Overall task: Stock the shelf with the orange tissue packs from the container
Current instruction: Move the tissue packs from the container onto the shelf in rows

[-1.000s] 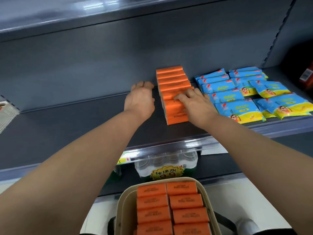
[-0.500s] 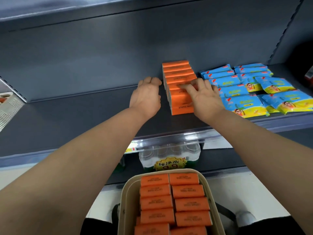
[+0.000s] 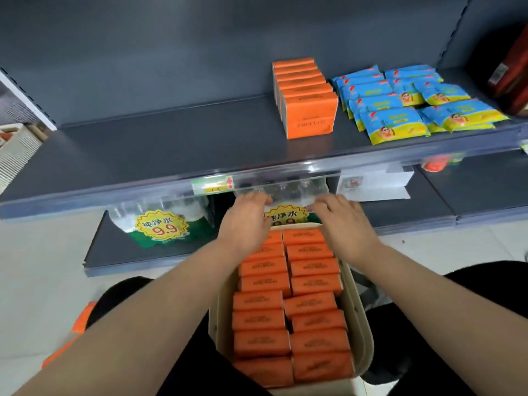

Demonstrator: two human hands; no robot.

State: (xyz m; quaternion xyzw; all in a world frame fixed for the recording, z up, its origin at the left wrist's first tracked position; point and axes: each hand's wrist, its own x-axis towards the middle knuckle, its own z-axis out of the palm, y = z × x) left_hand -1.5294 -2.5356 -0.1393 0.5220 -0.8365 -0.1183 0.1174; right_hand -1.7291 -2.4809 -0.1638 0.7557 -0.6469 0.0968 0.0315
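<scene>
1. The left hand (image 3: 245, 221) and right hand (image 3: 343, 224) hover over the container's (image 3: 363, 324) far end. The fingers (image 3: 258, 200) are loose and hold nothing, likely poised for another batch.
2. The orange tissue packs (image 3: 311, 304) lie there in two snug columns: soft, film-wrapped bricks.
3. On the shelf (image 3: 171, 144), a stocked row (image 3: 307, 101) stands on edge, just beside glossy blue packs (image 3: 400, 110).

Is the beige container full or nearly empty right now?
Full, or nearly: two rows of orange tissue packs fill the container from front to back, close to its rim.
</scene>
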